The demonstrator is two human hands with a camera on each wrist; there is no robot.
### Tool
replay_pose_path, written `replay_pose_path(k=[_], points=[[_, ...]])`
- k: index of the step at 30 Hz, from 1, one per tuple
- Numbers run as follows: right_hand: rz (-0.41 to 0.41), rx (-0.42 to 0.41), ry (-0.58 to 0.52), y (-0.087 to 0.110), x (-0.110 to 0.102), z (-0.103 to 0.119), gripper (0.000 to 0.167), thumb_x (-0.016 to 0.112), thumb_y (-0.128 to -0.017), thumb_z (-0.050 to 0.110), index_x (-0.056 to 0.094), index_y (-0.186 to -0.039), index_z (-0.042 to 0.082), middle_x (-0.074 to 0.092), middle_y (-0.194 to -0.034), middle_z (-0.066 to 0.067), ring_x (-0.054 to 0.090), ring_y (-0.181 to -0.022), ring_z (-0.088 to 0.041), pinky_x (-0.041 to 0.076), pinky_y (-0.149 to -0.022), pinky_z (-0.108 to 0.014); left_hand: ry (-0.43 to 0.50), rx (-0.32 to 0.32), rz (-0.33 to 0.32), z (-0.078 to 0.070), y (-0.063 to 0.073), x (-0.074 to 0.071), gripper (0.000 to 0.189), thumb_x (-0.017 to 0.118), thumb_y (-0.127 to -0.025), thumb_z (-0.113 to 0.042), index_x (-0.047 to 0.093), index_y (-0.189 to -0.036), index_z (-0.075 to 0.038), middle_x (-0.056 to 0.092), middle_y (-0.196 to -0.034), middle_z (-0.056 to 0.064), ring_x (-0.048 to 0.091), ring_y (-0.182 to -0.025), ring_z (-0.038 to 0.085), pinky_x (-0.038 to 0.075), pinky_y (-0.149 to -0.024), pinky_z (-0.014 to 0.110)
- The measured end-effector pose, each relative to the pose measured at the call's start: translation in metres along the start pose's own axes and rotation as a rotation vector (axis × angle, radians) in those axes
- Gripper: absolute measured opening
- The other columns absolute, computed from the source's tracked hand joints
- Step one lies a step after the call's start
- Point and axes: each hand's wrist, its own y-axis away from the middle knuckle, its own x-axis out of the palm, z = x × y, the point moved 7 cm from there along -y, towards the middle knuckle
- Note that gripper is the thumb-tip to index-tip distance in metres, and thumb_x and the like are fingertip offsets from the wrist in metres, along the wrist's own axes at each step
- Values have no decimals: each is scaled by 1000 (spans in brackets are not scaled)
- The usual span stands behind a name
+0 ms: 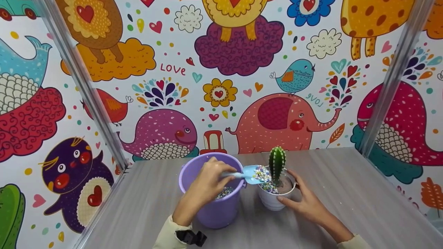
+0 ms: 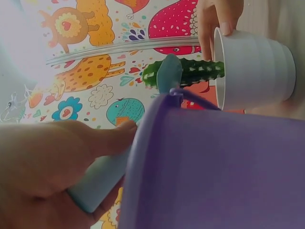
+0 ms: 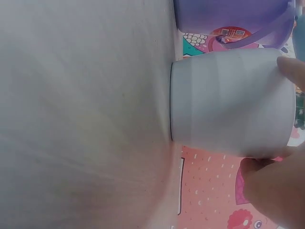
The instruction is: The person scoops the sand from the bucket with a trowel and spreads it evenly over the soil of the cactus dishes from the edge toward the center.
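My left hand (image 1: 207, 180) grips the handle of a light blue toy shovel (image 1: 248, 172) above the rim of a purple bucket (image 1: 218, 212). Small multicoloured pebbles (image 1: 262, 174) lie on the shovel's blade, which reaches over the left side of a white pot (image 1: 273, 201). A green cactus (image 1: 277, 164) stands upright in that pot, with pebbles on the left part of the soil (image 1: 286, 185) and bare brown soil on the right. Thumb and fingers of my right hand (image 1: 309, 202) hold the pot's rim from the right. In the right wrist view the pot's base rests on the table.
More pebbles (image 1: 225, 192) lie inside the bucket, partly hidden by my left arm. Bucket and pot stand side by side on a grey wood-grain table (image 1: 328, 176). Colourful cartoon-printed panels (image 1: 166, 131) enclose the back and sides, with metal posts (image 1: 387, 90) at the corners.
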Motion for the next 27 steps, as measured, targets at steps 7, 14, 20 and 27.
replay_pose_path(k=[7,14,20,27], points=[[-61,-46,2,1,1,3,107,90,-87,48,28,-169,21,36,-174,-15,39,-158,-45,34,-122,-74,-31,48,-5,-10,-6,6,19,84,-95,-22,86,-110,-10,84,-100,0,56,-90,15,47,-83,29],[-109,-24,10,3,2,8,112,94,-83,49,29,-168,18,38,-170,-18,43,-153,-45,37,-120,-72,-50,41,14,-17,-9,10,19,85,-95,-22,87,-110,-11,85,-103,-1,58,-91,16,49,-86,30],[-134,-27,35,4,3,7,114,95,-80,51,30,-168,20,41,-162,-18,43,-152,-44,38,-119,-73,-103,41,32,-22,-13,13,18,87,-93,-22,87,-109,-13,84,-104,-2,59,-95,16,49,-88,33],[-99,-62,39,4,5,8,115,93,-83,49,24,-171,19,33,-172,-20,31,-161,-47,29,-122,-78,-162,65,47,-29,-15,15,14,87,-93,-21,88,-106,-15,83,-100,-3,63,-101,19,48,-87,34]])
